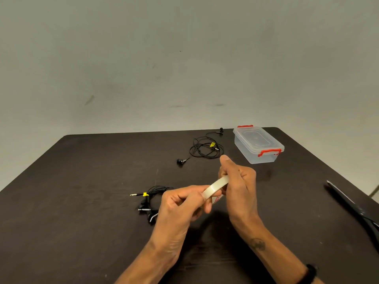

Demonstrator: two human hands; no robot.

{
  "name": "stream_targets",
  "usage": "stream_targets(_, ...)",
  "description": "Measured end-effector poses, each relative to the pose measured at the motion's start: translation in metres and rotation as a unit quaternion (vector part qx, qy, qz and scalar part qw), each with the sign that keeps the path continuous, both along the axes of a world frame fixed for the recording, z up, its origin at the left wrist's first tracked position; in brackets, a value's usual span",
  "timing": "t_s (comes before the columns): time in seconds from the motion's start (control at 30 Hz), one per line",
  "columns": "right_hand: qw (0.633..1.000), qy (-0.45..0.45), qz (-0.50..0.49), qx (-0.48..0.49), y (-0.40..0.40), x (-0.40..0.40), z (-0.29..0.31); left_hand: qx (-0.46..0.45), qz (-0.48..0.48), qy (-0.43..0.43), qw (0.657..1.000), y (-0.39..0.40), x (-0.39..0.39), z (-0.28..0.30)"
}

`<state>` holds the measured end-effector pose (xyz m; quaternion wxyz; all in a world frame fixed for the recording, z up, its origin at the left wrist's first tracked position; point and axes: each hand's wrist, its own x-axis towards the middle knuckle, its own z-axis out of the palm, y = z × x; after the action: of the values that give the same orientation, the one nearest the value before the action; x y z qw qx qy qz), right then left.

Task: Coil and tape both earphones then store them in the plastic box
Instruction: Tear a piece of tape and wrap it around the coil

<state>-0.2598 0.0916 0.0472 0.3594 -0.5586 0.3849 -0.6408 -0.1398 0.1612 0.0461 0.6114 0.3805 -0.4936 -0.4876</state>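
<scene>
Both hands held a clear roll of tape [215,188] mid-frame: left hand [180,203] pinching it, right hand [238,181] curled around. Two black earphones [205,149] [151,199] lay on the dark counter [82,181]; the clear, red-clipped plastic box [258,144] sat upper right, lid on.

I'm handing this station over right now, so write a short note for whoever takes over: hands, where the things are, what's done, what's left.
Left hand and right hand both grip the tape roll above the table.
Near earphones: bunched in front of the left hand, no tape visible.
Far earphones: loosely coiled, left of the plastic box.
Box: lid on, red clips at both ends.
Done: nothing stored.
Left: tape both sets, open box, store them.
</scene>
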Motion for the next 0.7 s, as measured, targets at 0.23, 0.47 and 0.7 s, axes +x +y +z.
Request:
stream_targets(0.23, 1.000, 0.010, -0.001, 0.001, 0.0029, 0.0021, -0.0023, 0.016, 0.011, 0.019, 1.000, 0.0008, 0.0004, -0.0018)
stream_targets(0.47, 1.000, 0.004, -0.004, 0.007, 0.0041, 0.0027, -0.0003, 0.024, 0.006, 0.035, 0.999, 0.0016, 0.0001, -0.0010)
stream_targets(0.7, 0.999, -0.015, -0.013, 0.036, 0.0036, 0.0041, -0.0021, 0.019, 0.016, 0.016, 1.000, 0.0038, 0.0002, 0.0045)
